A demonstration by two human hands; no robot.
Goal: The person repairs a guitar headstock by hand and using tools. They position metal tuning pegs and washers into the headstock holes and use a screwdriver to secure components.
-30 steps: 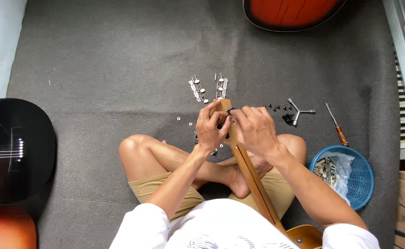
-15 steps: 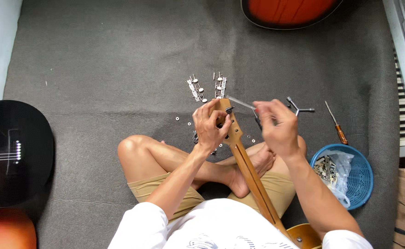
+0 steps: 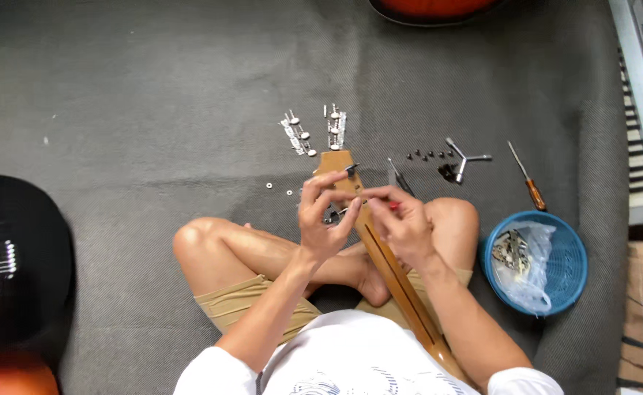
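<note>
Guitar headstock (image 3: 336,164), pale unfinished wood, at centre, its neck (image 3: 395,281) running to 5 o'clock across my lap. My left hand (image 3: 323,219) pinches a small metal fitting at the headstock's edge, fingers together; my right hand (image 3: 403,223) is closed on a thin red-handled tool. I judge hardware fitting in hand; seating calls for fine alignment. Chrome tuner strips (image 3: 316,132) at 12 o'clock; ribbed blue basket (image 3: 564,249) at 3 o'clock on grey carpet (image 3: 153,95).

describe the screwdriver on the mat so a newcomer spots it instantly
Start at the round blue plastic basket on the grey mat, by the person's right knee. Just above its rim lies a slim screwdriver with a brown wooden handle, the only wooden-handled tool; the three-armed metal wrench beside it is all metal.
</note>
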